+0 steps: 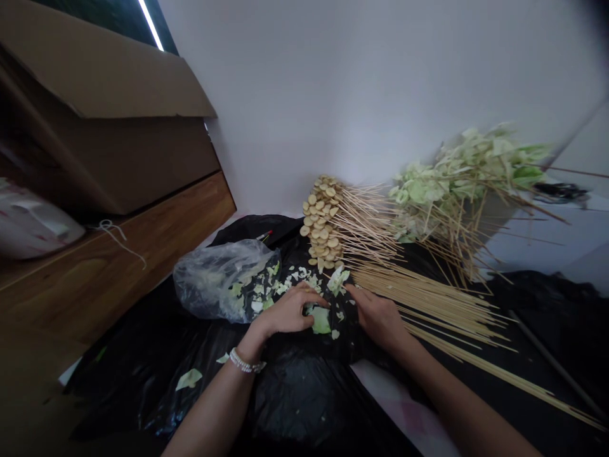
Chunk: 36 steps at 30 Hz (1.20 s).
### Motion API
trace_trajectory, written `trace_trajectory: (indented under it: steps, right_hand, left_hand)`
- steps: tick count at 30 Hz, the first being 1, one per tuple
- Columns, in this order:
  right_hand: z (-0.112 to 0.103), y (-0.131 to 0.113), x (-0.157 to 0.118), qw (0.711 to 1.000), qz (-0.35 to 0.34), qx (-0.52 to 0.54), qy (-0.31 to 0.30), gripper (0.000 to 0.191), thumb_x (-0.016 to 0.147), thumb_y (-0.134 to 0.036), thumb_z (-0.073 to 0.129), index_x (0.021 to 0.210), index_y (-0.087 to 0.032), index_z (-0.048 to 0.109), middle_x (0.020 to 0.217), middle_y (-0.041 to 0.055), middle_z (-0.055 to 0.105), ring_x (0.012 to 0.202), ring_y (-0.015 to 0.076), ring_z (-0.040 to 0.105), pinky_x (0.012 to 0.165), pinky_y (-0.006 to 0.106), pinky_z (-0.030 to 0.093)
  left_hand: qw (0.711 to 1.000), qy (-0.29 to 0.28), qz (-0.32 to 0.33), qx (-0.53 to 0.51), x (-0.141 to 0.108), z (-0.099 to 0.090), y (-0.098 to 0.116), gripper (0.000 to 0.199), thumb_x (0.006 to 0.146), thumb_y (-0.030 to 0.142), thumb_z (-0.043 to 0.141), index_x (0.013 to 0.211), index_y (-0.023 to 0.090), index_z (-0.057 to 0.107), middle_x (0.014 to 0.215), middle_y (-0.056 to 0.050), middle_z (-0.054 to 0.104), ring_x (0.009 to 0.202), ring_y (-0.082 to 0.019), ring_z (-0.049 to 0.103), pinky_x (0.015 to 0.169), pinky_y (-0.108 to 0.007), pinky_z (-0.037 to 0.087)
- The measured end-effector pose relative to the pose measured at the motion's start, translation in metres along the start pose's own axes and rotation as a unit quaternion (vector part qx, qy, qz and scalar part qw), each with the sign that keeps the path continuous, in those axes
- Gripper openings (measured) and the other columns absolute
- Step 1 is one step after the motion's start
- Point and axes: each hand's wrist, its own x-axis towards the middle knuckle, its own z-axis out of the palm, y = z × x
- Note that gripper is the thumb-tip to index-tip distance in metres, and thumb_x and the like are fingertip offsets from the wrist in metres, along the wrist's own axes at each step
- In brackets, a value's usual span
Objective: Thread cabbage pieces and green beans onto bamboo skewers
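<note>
My left hand point(288, 311), with a beaded bracelet at its wrist, reaches over the scraps. Its thumb and fingers are apart, curved around a pale green cabbage piece point(321, 320), touching or just above its edge. My right hand point(378, 316) is closed at the near end of a cabbage-loaded skewer; a crumpled cabbage piece point(338, 280) sits just beyond its fingertips. Most of that skewer is hidden by the hand. Small cabbage bits point(266, 292) lie around both hands on black plastic sheeting point(295, 393).
A clear plastic bag point(209, 282) lies left. Behind are stacked skewers of pale round slices point(323, 219) and skewered cabbage point(457, 168). Bare bamboo skewers point(438, 301) spread at right. A cardboard box point(118, 146) stands on a wooden surface point(157, 238) at left; a white wall point(333, 95) rises behind.
</note>
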Motion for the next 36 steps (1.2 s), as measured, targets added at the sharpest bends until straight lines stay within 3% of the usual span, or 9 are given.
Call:
trace_trajectory:
  steps: [4, 8, 11, 14, 17, 20, 29, 36]
  right_hand:
    - [0.001, 0.001, 0.000, 1.000, -0.003, 0.001, -0.001, 0.043, 0.088, -0.014, 0.040, 0.128, -0.019, 0.055, 0.101, 0.0075, 0.070, 0.077, 0.0175, 0.067, 0.063, 0.024, 0.049]
    - [0.002, 0.001, -0.001, 1.000, -0.001, 0.001, -0.002, 0.042, 0.088, -0.015, 0.041, 0.127, -0.020, 0.055, 0.101, 0.0077, 0.070, 0.077, 0.0169, 0.067, 0.063, 0.024, 0.049]
    - [0.003, 0.002, -0.001, 1.000, 0.001, 0.000, 0.005, 0.041, 0.089, -0.015, 0.041, 0.127, -0.020, 0.056, 0.100, 0.0076, 0.070, 0.078, 0.0164, 0.067, 0.067, 0.023, 0.050]
    - [0.004, 0.003, -0.001, 1.000, -0.003, 0.005, 0.016, 0.042, 0.090, -0.015, 0.039, 0.128, -0.020, 0.054, 0.101, 0.0076, 0.070, 0.080, 0.0164, 0.067, 0.069, 0.023, 0.050]
    - [0.006, 0.005, -0.001, 0.999, 0.000, 0.016, 0.031, 0.042, 0.090, -0.015, 0.037, 0.129, -0.017, 0.054, 0.101, 0.0082, 0.070, 0.084, 0.0166, 0.067, 0.075, 0.024, 0.051]
    - [0.007, 0.006, -0.001, 0.999, 0.003, 0.028, 0.040, 0.042, 0.090, -0.014, 0.037, 0.129, -0.016, 0.054, 0.103, 0.0087, 0.070, 0.088, 0.0171, 0.066, 0.082, 0.026, 0.050]
    - [0.004, 0.003, -0.001, 0.998, -0.001, 0.038, 0.055, 0.040, 0.092, -0.016, 0.037, 0.128, -0.018, 0.055, 0.107, 0.0081, 0.069, 0.089, 0.0164, 0.066, 0.082, 0.025, 0.050]
    - [0.005, 0.001, -0.002, 0.994, -0.047, 0.031, 0.092, 0.038, 0.091, -0.016, 0.041, 0.125, -0.016, 0.058, 0.095, 0.0086, 0.071, 0.076, 0.0164, 0.067, 0.067, 0.024, 0.050]
  left_hand:
    - [0.999, -0.029, 0.020, -0.011, -0.001, -0.002, 0.001, 0.055, 0.059, 0.004, 0.054, 0.107, 0.027, 0.070, 0.107, -0.003, 0.067, 0.104, -0.024, 0.052, 0.095, -0.036, 0.037]
    - [0.999, -0.015, 0.018, -0.025, 0.000, 0.002, 0.002, 0.041, 0.065, 0.009, 0.061, 0.098, 0.028, 0.073, 0.102, -0.002, 0.069, 0.102, -0.023, 0.054, 0.096, -0.035, 0.036]
    - [0.998, 0.026, 0.008, -0.063, 0.002, 0.004, -0.001, 0.020, 0.076, 0.021, 0.065, 0.092, 0.027, 0.075, 0.095, -0.003, 0.070, 0.095, -0.020, 0.058, 0.093, -0.033, 0.039]
    - [0.988, 0.110, -0.018, -0.108, 0.005, 0.006, -0.006, 0.014, 0.081, 0.028, 0.063, 0.089, 0.025, 0.075, 0.093, -0.005, 0.071, 0.091, -0.020, 0.061, 0.088, -0.031, 0.043]
    - [0.961, 0.211, -0.091, -0.157, 0.008, 0.009, -0.014, 0.015, 0.081, 0.032, 0.063, 0.086, 0.022, 0.074, 0.087, -0.004, 0.071, 0.080, -0.019, 0.063, 0.074, -0.027, 0.046]
    - [0.921, 0.270, -0.157, -0.234, 0.011, 0.013, -0.019, 0.020, 0.076, 0.037, 0.067, 0.083, 0.018, 0.070, 0.073, -0.002, 0.068, 0.063, -0.015, 0.060, 0.060, -0.024, 0.044]
    - [0.797, 0.274, -0.225, -0.490, 0.016, 0.017, -0.007, 0.040, 0.061, 0.045, 0.078, 0.077, 0.018, 0.054, 0.064, 0.005, 0.057, 0.057, -0.012, 0.064, 0.056, -0.021, 0.047]
    - [0.791, 0.305, -0.224, -0.481, 0.016, 0.018, -0.011, 0.042, 0.063, 0.045, 0.078, 0.082, 0.018, 0.053, 0.065, 0.005, 0.059, 0.064, -0.013, 0.067, 0.058, -0.019, 0.045]
